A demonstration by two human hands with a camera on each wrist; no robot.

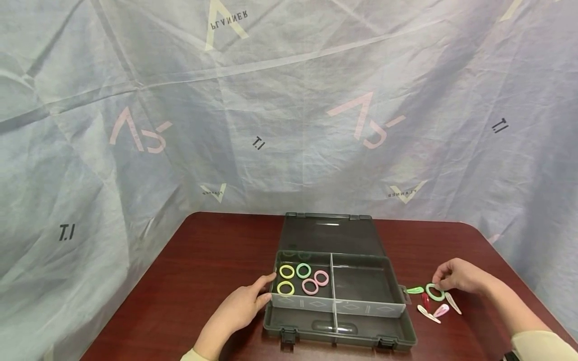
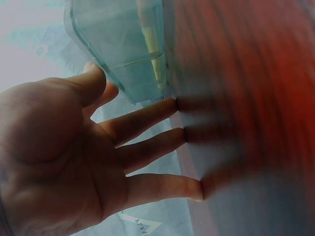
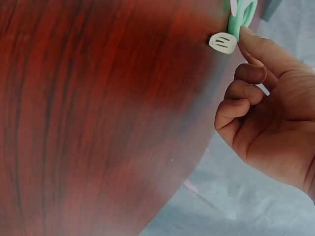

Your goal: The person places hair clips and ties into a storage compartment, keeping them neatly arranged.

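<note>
A grey see-through organizer box [image 1: 370, 307] lies with its lid [image 1: 331, 235] folded back. In its back left compartment are several hair ties: yellow [image 1: 286, 294], green [image 1: 303, 264] and pink [image 1: 310, 293]. My left hand [image 1: 241, 303] touches the box's left wall, its fingers fairly straight; in the left wrist view three fingertips [image 2: 178, 133] rest on the table. To the right of the box, my right hand [image 1: 462, 277] pinches a green hair tie [image 1: 429, 295] by its edge among the hair clips. In the right wrist view that hair tie [image 3: 236, 24] is partly cut off.
Around the held hair tie lie a green clip [image 1: 415, 290], a red clip [image 1: 426, 301], a pink clip [image 1: 441, 311] and pale clips [image 1: 428, 314]. White dividers [image 1: 333, 281] split the box. A printed grey cloth [image 1: 289, 125] hangs behind the dark red table [image 1: 217, 250].
</note>
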